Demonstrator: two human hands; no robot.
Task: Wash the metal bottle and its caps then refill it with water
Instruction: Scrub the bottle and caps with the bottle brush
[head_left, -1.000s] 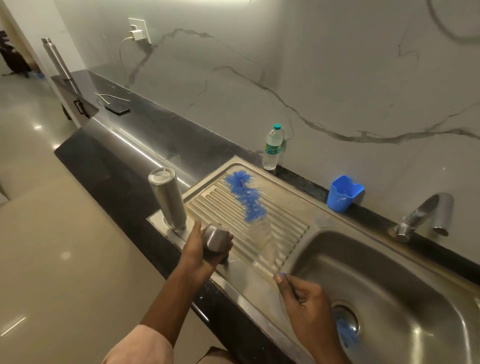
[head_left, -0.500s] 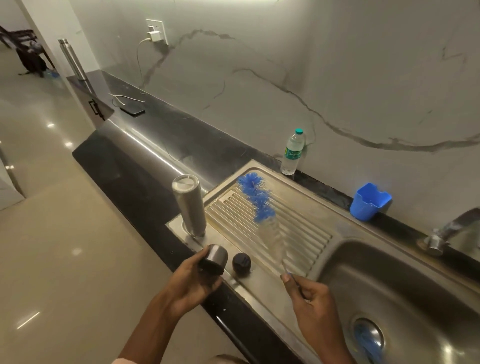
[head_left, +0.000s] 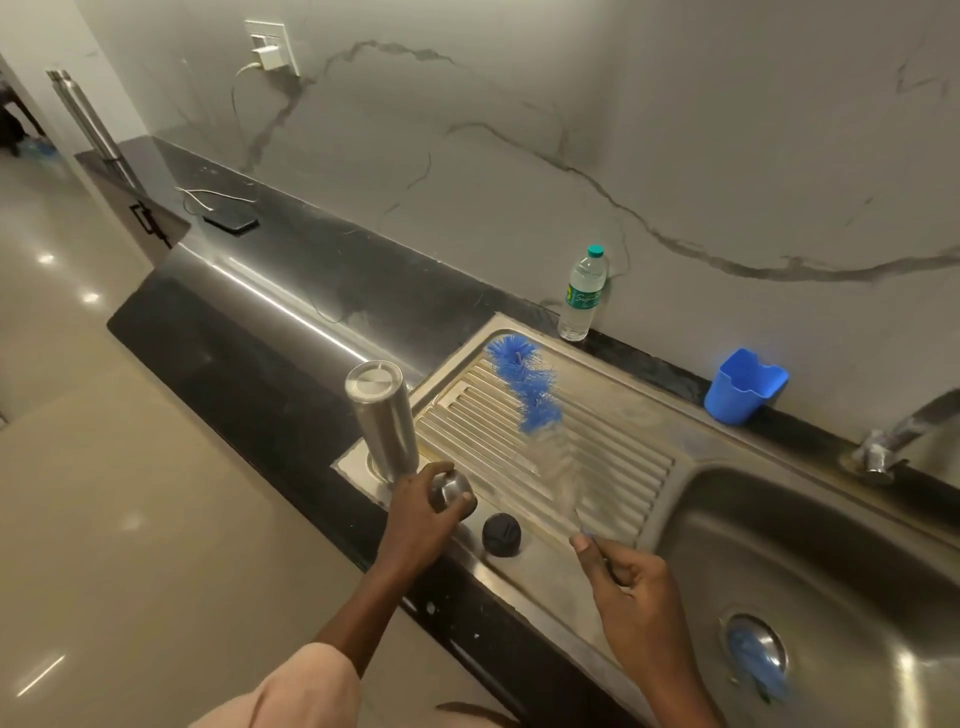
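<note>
Since 0.5 s ago: left hand (head_left: 421, 512) has carried the metal cap (head_left: 451, 492) back over the drainboard (head_left: 613, 462), next to the base of the bottle (head_left: 383, 415); the cap was out past the counter edge then. Black cap (head_left: 501, 534) has not moved. Right hand (head_left: 631, 577) keeps the brush (head_left: 524, 387) at much the same slant.

Hands: left fingers curl round the metal cap, holding it just above or on the steel (cannot tell which). Right thumb and fingers pinch the thin brush handle; blue bristles point away, over the ribs.

Bottle: stands inverted at the near left corner of the drainboard, flat base up, mouth down. Black cap lies alone on the steel between the two hands, apart from both.

Progress (judgement): bottle and caps set out to drain suggests the scrubbing is largely over, though no suds or running water show to confirm it. Tap (head_left: 904, 431) is dry, basin (head_left: 831, 571) holds no water.

Left: put the metal cap and brush down, turn the bottle upright, fill it, fit both caps
</note>
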